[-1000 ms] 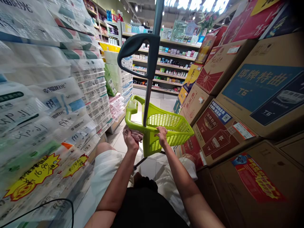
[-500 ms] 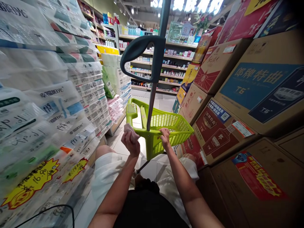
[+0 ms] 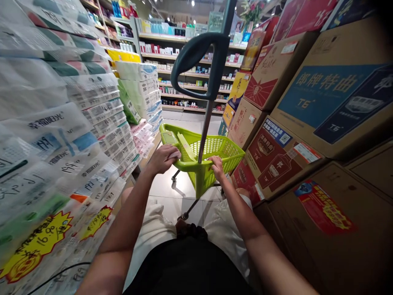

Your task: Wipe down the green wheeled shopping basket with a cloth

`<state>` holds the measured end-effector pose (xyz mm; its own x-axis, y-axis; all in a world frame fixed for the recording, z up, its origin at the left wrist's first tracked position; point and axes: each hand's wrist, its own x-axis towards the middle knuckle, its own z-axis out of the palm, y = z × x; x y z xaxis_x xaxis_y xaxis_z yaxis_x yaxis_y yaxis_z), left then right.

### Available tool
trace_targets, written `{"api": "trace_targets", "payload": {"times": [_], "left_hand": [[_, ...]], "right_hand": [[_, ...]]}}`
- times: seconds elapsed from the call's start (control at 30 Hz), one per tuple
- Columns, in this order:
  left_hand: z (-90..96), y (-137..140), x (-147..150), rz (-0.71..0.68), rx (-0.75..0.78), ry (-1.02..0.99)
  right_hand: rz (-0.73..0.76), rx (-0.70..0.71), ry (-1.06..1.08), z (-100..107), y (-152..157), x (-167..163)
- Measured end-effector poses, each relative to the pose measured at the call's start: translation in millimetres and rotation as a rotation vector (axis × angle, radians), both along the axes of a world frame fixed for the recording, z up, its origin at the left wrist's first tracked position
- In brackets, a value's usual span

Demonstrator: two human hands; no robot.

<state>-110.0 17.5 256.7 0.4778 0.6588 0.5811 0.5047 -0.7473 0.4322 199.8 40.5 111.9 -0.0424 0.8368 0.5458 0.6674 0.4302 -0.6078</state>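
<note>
A lime-green shopping basket cart (image 3: 200,180) stands before my knees, with a grey pole and a dark loop handle (image 3: 215,67) rising from its near side. My left hand (image 3: 162,159) is closed around a pale pinkish cloth (image 3: 175,155), pressed to the basket's left rim. Most of the cloth is hidden under the fingers. On the near rim, right of the pole, my right hand (image 3: 217,167) has its fingers wrapped over the edge. The basket's side is a lattice of holes, and casters show beneath it.
Stacked packs of tissue paper (image 3: 98,119) line the left side, with yellow price signs (image 3: 39,241). Cardboard cartons (image 3: 291,164) are piled close on the right. Shelves of boxed and bottled goods (image 3: 184,73) cross the far end, beyond white floor tiles (image 3: 181,116). A thin black cable (image 3: 58,274) lies lower left.
My left hand has gone from raised in front of the rim to resting on the rim's left part with the cloth. My right hand keeps its hold. The view has tilted down slightly.
</note>
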Motion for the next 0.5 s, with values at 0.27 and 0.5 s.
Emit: {"api": "trace_targets", "payload": {"times": [0.27, 0.5], "left_hand": [[4.5, 4, 51, 0.088, -0.087, 0.156], [-94.2, -32, 61, 0.403, 0.411, -0.606]], "right_hand": [[-0.117, -0.007, -0.019, -8, 11, -5], [-0.139, 0.012, 0.047, -15, 13, -12]]}}
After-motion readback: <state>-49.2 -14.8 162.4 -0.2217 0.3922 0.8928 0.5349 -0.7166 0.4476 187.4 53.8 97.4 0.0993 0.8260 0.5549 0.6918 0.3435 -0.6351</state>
